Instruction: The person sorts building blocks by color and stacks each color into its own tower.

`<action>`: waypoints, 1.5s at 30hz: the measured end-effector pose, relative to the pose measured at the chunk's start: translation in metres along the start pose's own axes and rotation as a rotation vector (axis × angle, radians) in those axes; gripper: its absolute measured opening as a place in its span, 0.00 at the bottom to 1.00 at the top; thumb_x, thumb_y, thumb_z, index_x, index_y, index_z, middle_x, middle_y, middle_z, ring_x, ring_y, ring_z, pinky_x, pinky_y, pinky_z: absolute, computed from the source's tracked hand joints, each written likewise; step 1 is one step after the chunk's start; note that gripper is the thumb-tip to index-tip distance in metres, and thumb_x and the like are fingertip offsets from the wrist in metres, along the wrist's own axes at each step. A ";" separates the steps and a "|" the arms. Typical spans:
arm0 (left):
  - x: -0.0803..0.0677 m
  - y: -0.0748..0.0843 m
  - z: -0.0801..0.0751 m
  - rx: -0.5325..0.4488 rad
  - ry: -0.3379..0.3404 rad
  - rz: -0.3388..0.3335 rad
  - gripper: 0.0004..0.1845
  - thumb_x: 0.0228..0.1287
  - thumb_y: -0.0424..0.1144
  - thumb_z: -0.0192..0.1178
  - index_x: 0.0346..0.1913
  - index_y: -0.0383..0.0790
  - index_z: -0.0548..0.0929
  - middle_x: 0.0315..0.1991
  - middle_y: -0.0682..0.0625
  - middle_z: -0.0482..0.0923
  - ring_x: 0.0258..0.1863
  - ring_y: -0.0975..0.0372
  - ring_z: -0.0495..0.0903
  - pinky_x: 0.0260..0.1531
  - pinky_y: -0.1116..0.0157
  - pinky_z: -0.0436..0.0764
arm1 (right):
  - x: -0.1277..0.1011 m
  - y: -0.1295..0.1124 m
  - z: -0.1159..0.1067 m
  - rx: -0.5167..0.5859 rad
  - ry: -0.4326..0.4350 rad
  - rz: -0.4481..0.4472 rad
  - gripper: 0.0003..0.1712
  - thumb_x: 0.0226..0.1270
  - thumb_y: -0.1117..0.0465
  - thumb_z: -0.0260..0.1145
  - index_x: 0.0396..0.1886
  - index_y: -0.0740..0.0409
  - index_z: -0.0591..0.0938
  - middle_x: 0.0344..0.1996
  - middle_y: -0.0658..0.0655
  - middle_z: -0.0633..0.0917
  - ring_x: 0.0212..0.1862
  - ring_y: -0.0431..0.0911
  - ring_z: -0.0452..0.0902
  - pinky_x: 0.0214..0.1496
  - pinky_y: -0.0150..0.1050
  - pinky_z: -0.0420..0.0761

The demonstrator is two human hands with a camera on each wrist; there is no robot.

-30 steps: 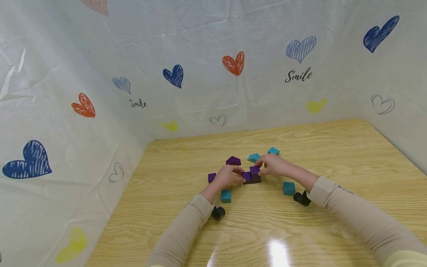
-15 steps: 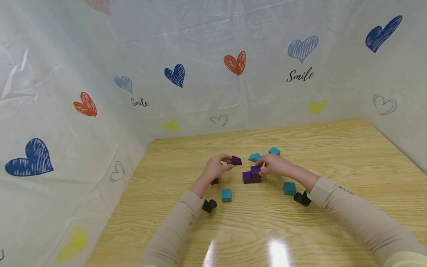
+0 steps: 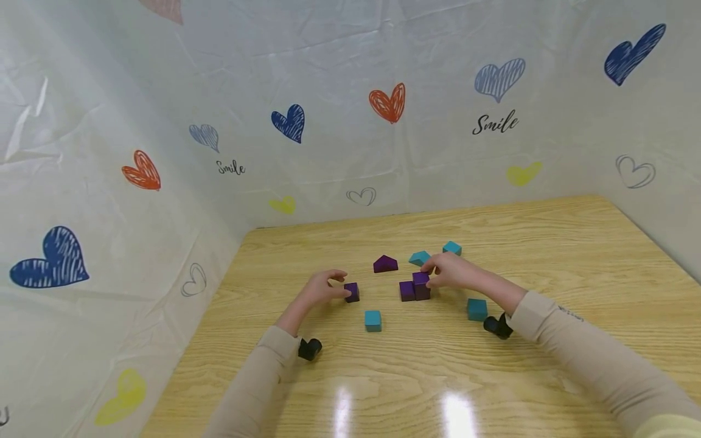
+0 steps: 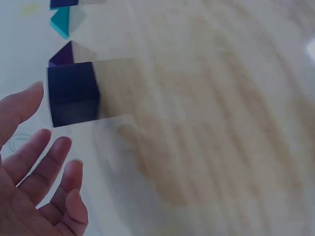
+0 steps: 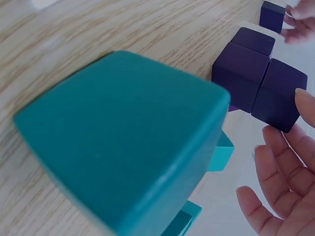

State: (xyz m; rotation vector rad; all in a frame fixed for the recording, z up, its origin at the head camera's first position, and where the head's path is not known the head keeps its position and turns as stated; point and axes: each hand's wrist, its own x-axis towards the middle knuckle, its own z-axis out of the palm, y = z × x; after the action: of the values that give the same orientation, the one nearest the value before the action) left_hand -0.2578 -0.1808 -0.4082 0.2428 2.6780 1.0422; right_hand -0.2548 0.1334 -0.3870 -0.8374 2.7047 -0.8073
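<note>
Left hand (image 3: 320, 287) is touching a small dark purple cube (image 3: 352, 292) on the tabletop (image 3: 547, 243) with fingertips, fingers loose, not clasping. Right hand (image 3: 450, 271) is pinching the taller purple block (image 3: 420, 285), matte, square-edged, sitting against a lower purple block (image 3: 406, 291) mid-tabletop.

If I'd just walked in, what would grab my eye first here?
Probably the small cluster of purple blocks mid-table, with the right hand touching its taller block. To its left, the left hand reaches a lone purple cube, fingers loose beside it. Teal blocks dot the wooden table, and heart-printed sheets wall it in.
</note>
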 end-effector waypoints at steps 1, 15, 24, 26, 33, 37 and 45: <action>0.000 -0.004 0.001 -0.005 -0.008 0.002 0.24 0.55 0.38 0.65 0.56 0.39 0.75 0.51 0.46 0.76 0.44 0.54 0.74 0.45 0.57 0.74 | 0.000 0.000 0.000 0.001 -0.001 0.004 0.18 0.57 0.65 0.66 0.47 0.71 0.79 0.43 0.64 0.82 0.43 0.56 0.76 0.42 0.41 0.78; 0.003 -0.022 0.013 -0.099 0.015 0.006 0.18 0.52 0.36 0.67 0.47 0.37 0.79 0.44 0.45 0.79 0.32 0.61 0.74 0.33 0.67 0.73 | -0.001 0.005 0.003 0.032 0.023 0.001 0.18 0.56 0.64 0.66 0.46 0.69 0.80 0.42 0.63 0.82 0.41 0.53 0.76 0.40 0.40 0.77; 0.001 -0.017 0.014 -0.105 0.031 0.006 0.16 0.51 0.37 0.68 0.44 0.38 0.79 0.42 0.47 0.79 0.32 0.61 0.74 0.32 0.67 0.73 | -0.005 0.006 0.005 0.084 0.042 0.007 0.20 0.56 0.64 0.67 0.48 0.70 0.79 0.44 0.64 0.81 0.44 0.56 0.75 0.43 0.42 0.77; 0.002 -0.013 0.015 -0.117 0.038 0.017 0.16 0.52 0.38 0.68 0.44 0.39 0.80 0.41 0.47 0.80 0.35 0.61 0.75 0.34 0.66 0.73 | -0.007 0.006 0.004 0.099 0.043 0.010 0.21 0.56 0.64 0.66 0.49 0.71 0.78 0.45 0.65 0.80 0.45 0.57 0.75 0.44 0.43 0.77; 0.003 0.010 0.021 -0.144 0.070 0.071 0.17 0.52 0.39 0.68 0.45 0.39 0.80 0.41 0.48 0.81 0.41 0.57 0.76 0.40 0.63 0.74 | -0.009 0.008 0.005 0.138 0.068 0.024 0.21 0.56 0.63 0.67 0.48 0.71 0.78 0.44 0.65 0.80 0.45 0.58 0.75 0.44 0.44 0.78; 0.004 0.024 0.029 -0.152 0.066 0.102 0.18 0.52 0.40 0.67 0.46 0.39 0.79 0.43 0.47 0.80 0.45 0.55 0.75 0.42 0.62 0.74 | -0.009 0.009 0.006 0.184 0.066 0.050 0.21 0.56 0.63 0.67 0.48 0.70 0.78 0.44 0.65 0.80 0.46 0.57 0.75 0.44 0.44 0.78; 0.004 0.049 0.044 -0.169 0.043 0.142 0.20 0.53 0.41 0.67 0.48 0.39 0.78 0.44 0.45 0.80 0.47 0.51 0.75 0.42 0.63 0.74 | -0.007 0.017 0.009 0.318 0.052 0.088 0.23 0.55 0.64 0.68 0.49 0.70 0.77 0.43 0.64 0.80 0.45 0.55 0.75 0.47 0.43 0.77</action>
State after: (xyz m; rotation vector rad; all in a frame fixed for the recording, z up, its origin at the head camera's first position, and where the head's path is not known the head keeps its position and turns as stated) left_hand -0.2458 -0.1156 -0.4065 0.3853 2.6230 1.3221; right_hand -0.2538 0.1457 -0.4039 -0.6289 2.5371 -1.2104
